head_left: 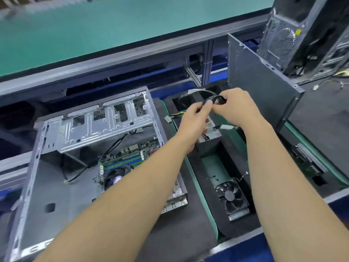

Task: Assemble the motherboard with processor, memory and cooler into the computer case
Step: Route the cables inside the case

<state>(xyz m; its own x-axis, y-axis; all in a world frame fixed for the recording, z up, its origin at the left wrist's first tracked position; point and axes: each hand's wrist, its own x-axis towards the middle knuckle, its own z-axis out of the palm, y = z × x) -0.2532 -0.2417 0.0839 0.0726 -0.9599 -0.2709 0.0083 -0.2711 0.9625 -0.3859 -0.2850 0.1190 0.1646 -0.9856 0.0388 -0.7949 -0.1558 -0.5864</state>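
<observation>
Computer case: the open computer case [62, 148] lies on its side on the left of the surface [181, 241], open side up.
Inside the case: the motherboard [130, 157] sits in the near right part, with memory slots [124, 161] and a fan cooler [115, 176] on it; black cables [117, 143] run above the board.
Foam tray: a black tray [205, 178] with green liner, right of the case, holds a loose fan [229, 195] in a cut-out and a metal power box [209, 137] farther back.
Left hand: the left hand [196, 118] pinches a black cable bundle [211, 98] above the tray, fingers curled.
Right hand: the right hand [238, 106] grips the same bundle, just beside the left.
Upright panel: a grey metal panel [258, 80] stands behind the tray.
Second case: another case [302, 33] is cut off at the top right.
Hard to make out: the left forearm hides the motherboard's right part; the processor cannot be seen; a part [306, 161] at the far right is blurred.
</observation>
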